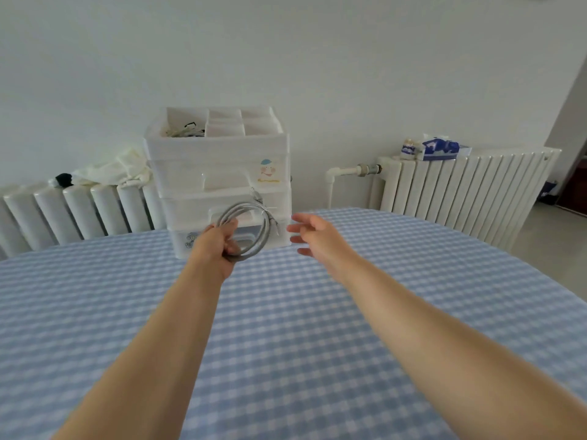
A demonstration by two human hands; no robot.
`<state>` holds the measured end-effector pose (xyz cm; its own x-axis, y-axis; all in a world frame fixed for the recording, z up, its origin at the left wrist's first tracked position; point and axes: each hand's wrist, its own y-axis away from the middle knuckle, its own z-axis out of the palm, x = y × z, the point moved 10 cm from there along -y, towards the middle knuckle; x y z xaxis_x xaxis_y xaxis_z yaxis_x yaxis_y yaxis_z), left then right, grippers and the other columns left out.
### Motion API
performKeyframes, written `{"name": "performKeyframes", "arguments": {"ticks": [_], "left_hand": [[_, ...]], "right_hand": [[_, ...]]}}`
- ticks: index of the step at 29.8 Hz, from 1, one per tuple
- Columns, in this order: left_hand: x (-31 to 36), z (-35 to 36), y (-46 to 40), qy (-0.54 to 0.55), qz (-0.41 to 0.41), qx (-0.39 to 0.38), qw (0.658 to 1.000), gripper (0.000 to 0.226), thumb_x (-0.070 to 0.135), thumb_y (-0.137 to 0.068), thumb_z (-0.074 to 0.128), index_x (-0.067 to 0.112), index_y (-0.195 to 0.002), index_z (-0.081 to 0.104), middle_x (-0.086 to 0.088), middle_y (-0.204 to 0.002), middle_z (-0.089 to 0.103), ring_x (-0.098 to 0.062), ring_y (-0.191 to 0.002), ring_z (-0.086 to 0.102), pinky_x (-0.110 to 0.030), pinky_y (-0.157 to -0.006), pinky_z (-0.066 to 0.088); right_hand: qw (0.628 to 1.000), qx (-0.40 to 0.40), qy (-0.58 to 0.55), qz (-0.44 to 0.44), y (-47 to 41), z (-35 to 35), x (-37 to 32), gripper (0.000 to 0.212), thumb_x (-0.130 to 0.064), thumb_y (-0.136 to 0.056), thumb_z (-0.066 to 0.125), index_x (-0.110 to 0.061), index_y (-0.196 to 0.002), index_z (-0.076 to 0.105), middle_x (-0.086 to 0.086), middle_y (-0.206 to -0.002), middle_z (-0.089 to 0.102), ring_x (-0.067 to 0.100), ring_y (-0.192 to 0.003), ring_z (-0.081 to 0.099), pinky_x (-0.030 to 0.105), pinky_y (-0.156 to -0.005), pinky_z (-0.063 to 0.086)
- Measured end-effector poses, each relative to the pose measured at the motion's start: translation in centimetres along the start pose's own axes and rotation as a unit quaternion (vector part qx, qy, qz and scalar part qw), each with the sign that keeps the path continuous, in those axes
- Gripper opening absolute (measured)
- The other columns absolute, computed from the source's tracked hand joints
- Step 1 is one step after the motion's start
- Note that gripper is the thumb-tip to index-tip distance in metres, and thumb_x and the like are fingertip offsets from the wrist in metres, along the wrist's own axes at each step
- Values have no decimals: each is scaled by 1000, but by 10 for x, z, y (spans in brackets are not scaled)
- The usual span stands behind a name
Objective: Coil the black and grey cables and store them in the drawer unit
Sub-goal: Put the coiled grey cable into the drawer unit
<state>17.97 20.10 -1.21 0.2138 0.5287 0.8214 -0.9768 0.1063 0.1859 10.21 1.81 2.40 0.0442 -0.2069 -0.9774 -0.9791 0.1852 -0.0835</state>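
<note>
Head view: I note my left hand (219, 249) gripping the coiled grey cable (251, 230) before the drawer unit (222, 173) at the table's (286, 328) far edge; right hand (317, 236) fingers spread, empty.

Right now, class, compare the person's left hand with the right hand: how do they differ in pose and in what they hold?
The left hand has its fingers curled round the coiled grey cable; the right hand holds nothing. The left hand is in front of the drawer unit; the right hand, its fingers straight and spread, hovers beside the unit's lower right corner. Both reach forward over the checked tablecloth.
</note>
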Motion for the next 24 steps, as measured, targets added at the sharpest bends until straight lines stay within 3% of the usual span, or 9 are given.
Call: {"name": "performKeyframes", "arguments": {"ticks": [4, 7, 10, 15, 20, 24], "left_hand": [[7, -5, -24, -19, -16, 16, 1000, 30, 1, -95, 50, 15, -69, 42, 7, -34, 28, -4, -23, 19, -14, -27, 16], [3, 1, -34, 29, -61, -18, 998, 27, 3, -91, 52, 13, -68, 41, 3, -48, 39, -6, -24, 20, -16, -27, 16], [6, 12, -38, 51, -79, -83, 992, 27, 7, -92, 49, 15, -68, 40, 4, -47, 44, -5, -26, 20, -16, -27, 15], [-7, 7, -35, 32, -76, -96, 992, 22, 4, -94, 47, 16, -76, 41, 5, -48, 40, -5, -27, 21, -15, -26, 17], [-7, -2, -13, 4, -74, -76, 994, 26, 4, -94, 47, 19, -73, 42, 7, -42, 28, -5, -27, 18, -16, -27, 12], [-8, -14, 10, -31, -82, -74, 993, 24, 5, -94, 49, 21, -76, 48, 8, -43, 29, -3, -27, 19, -14, -27, 12]], "right_hand": [[986, 33, 141, -80, -29, 2, -27, 38, -3, -100, 32, -11, -134, 48, 5, -128, 57, 13, -105, 54, 25, -85, 45], [978, 43, 177, -105, -44, 0, -38, 38, -2, -100, 32, -10, -132, 49, 6, -128, 58, 16, -115, 54, 31, -101, 42], [973, 24, 190, -126, -52, 6, -47, 38, -4, -100, 32, -12, -134, 47, 3, -134, 55, 16, -125, 49, 31, -107, 37], [954, -74, 258, -135, -60, 41, -59, 45, -27, -104, 29, -17, -148, 31, 2, -155, 30, 17, -143, 25, 30, -115, 20], [933, -97, 338, -78, -82, 59, -57, 71, -66, -93, 19, -25, -151, 19, 0, -159, 23, 27, -145, 22, 45, -118, 16], [935, -103, 334, -65, -87, 65, -56, 78, -72, -90, 13, -25, -152, 14, 1, -160, 19, 26, -146, 20, 47, -118, 12]]}}
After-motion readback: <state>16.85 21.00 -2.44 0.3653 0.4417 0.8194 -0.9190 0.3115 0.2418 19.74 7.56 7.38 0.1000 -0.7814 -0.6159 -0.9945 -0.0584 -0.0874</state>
